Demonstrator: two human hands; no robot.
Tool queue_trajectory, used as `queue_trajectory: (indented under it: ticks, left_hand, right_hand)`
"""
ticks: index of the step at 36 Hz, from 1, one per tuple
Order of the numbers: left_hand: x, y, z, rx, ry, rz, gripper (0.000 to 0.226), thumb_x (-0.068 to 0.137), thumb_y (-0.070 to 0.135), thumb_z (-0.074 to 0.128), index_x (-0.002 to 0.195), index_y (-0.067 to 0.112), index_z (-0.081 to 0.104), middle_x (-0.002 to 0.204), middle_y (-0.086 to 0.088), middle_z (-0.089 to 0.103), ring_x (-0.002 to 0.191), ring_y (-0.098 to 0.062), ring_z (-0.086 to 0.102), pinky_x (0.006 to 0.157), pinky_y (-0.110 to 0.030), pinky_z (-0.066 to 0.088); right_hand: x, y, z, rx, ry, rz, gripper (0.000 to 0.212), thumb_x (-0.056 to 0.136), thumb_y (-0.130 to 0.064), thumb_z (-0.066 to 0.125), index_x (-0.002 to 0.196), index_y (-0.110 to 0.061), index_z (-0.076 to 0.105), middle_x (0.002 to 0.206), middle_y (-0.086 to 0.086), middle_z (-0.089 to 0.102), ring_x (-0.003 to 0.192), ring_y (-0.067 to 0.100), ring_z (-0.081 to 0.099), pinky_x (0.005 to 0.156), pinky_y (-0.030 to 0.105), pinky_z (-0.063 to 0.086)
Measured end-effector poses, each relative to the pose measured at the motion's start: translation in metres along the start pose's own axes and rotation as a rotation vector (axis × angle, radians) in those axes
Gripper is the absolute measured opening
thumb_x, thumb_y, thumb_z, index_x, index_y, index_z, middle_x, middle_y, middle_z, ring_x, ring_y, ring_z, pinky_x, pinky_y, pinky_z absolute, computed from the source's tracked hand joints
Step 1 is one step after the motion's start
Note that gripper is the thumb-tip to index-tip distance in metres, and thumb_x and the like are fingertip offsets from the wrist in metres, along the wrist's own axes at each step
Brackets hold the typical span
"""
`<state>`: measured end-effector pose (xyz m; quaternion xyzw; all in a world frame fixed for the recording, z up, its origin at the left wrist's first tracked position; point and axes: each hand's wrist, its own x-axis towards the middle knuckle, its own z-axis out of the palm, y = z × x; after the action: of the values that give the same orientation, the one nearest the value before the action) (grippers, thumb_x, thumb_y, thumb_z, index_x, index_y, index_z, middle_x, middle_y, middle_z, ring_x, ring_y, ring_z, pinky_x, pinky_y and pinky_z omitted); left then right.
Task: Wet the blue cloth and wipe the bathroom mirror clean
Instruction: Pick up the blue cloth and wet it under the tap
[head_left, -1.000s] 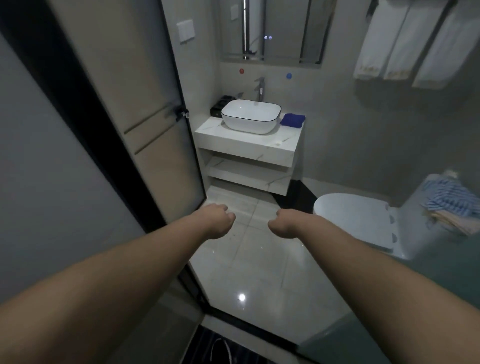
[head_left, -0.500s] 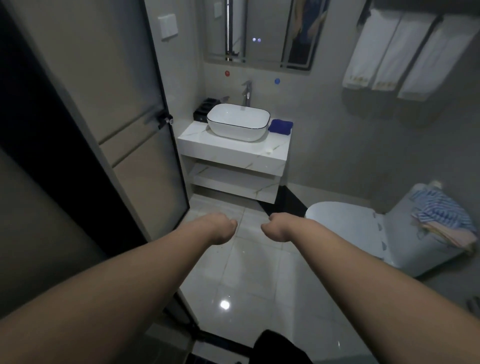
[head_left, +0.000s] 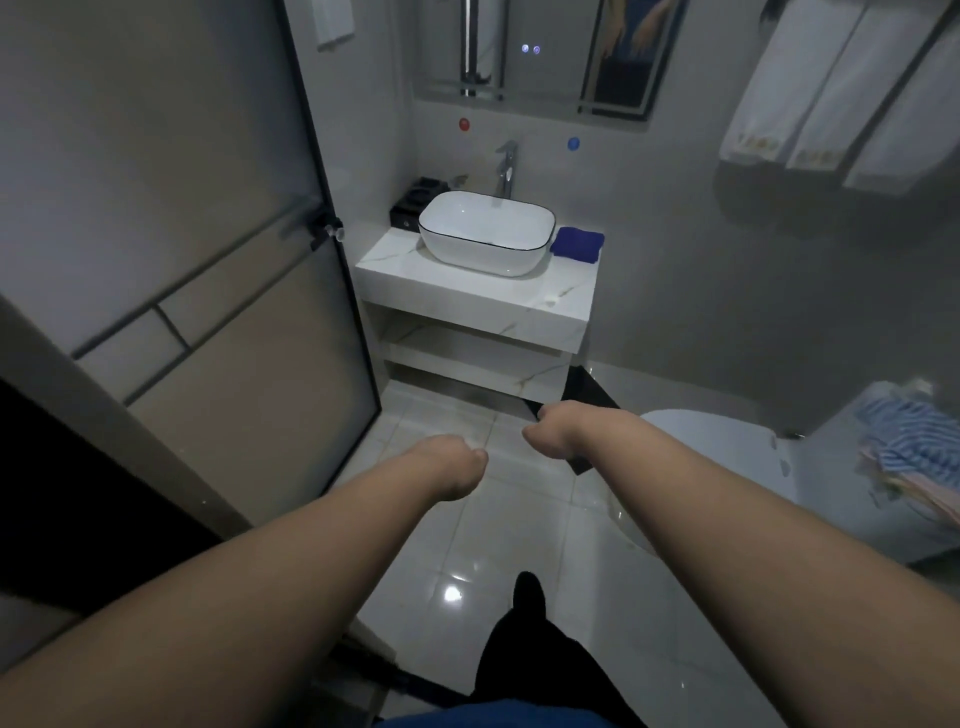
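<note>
While the left hand and right hand hover with fingers curled on nothing, the blue cloth lies far off on the counter, right of the basin, under the mirror.

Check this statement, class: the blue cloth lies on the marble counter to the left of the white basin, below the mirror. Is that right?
Not quite. The head view shows the blue cloth on the marble counter to the right of the white basin, not the left. It does lie below the mirror.
</note>
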<state>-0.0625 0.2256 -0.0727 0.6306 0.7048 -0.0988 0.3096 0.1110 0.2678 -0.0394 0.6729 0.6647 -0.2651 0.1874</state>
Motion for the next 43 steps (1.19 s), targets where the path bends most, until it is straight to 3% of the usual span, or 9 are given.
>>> queue_trajectory:
  ticks: [3, 10, 15, 19, 26, 35, 43]
  left_hand:
    - [0.031, 0.0, -0.003, -0.076, 0.012, -0.032, 0.059, 0.109, 0.043, 0.032, 0.147, 0.004, 0.055, 0.151, -0.02, 0.056, 0.131, -0.036, 0.057, 0.104, -0.041, 0.045]
    - [0.1, 0.033, -0.028, -0.034, -0.044, -0.059, 0.05, 0.115, 0.024, 0.025, 0.152, 0.0, 0.047, 0.16, -0.025, 0.044, 0.145, -0.04, 0.045, 0.118, -0.046, 0.041]
    - [0.179, 0.054, -0.061, -0.053, -0.027, -0.099, 0.062, 0.111, 0.041, 0.028, 0.158, 0.002, 0.043, 0.164, -0.022, 0.043, 0.148, -0.038, 0.044, 0.121, -0.042, 0.038]
    - [0.227, 0.078, -0.094, -0.092, 0.014, -0.091, 0.057, 0.111, 0.037, 0.031, 0.153, 0.003, 0.05, 0.159, -0.02, 0.05, 0.143, -0.038, 0.05, 0.115, -0.04, 0.042]
    - [0.286, 0.1, -0.122, -0.076, -0.001, -0.096, 0.064, 0.11, 0.043, 0.031, 0.16, 0.004, 0.042, 0.164, -0.02, 0.043, 0.148, -0.037, 0.045, 0.121, -0.042, 0.039]
    - [0.365, 0.103, -0.172, -0.042, -0.002, -0.078, 0.061, 0.11, 0.042, 0.033, 0.153, 0.003, 0.049, 0.156, -0.02, 0.052, 0.14, -0.037, 0.053, 0.113, -0.04, 0.045]
    - [0.464, 0.09, -0.239, 0.005, -0.007, -0.001, 0.056, 0.111, 0.04, 0.034, 0.148, 0.003, 0.053, 0.153, -0.021, 0.054, 0.138, -0.038, 0.054, 0.113, -0.042, 0.046]
  right_hand:
    - [0.038, -0.003, -0.008, -0.003, 0.011, -0.039, 0.061, 0.112, -0.043, 0.039, 0.163, -0.01, 0.039, 0.167, 0.015, 0.042, 0.152, 0.035, 0.043, 0.124, 0.043, 0.037]
    - [0.129, 0.011, -0.034, -0.012, -0.037, -0.082, 0.065, 0.109, -0.044, 0.042, 0.165, -0.013, 0.036, 0.171, 0.013, 0.039, 0.155, 0.034, 0.041, 0.127, 0.046, 0.034]
    - [0.185, 0.044, -0.082, 0.011, -0.05, -0.088, 0.064, 0.11, -0.046, 0.04, 0.165, -0.012, 0.037, 0.17, 0.015, 0.039, 0.154, 0.035, 0.041, 0.125, 0.042, 0.035]
    - [0.225, 0.069, -0.119, 0.035, -0.033, -0.096, 0.062, 0.11, -0.046, 0.042, 0.163, -0.013, 0.04, 0.169, 0.013, 0.04, 0.154, 0.034, 0.041, 0.124, 0.039, 0.034]
    - [0.282, 0.087, -0.165, 0.023, -0.068, -0.083, 0.062, 0.111, -0.042, 0.043, 0.164, -0.01, 0.038, 0.17, 0.015, 0.039, 0.153, 0.033, 0.042, 0.122, 0.037, 0.035]
    - [0.356, 0.061, -0.208, 0.046, -0.083, -0.097, 0.058, 0.11, -0.043, 0.043, 0.161, -0.013, 0.043, 0.164, 0.013, 0.046, 0.148, 0.033, 0.048, 0.118, 0.039, 0.04]
    - [0.433, 0.027, -0.259, 0.102, -0.031, -0.041, 0.063, 0.108, -0.043, 0.044, 0.165, -0.016, 0.036, 0.171, 0.011, 0.038, 0.155, 0.032, 0.039, 0.127, 0.044, 0.033]
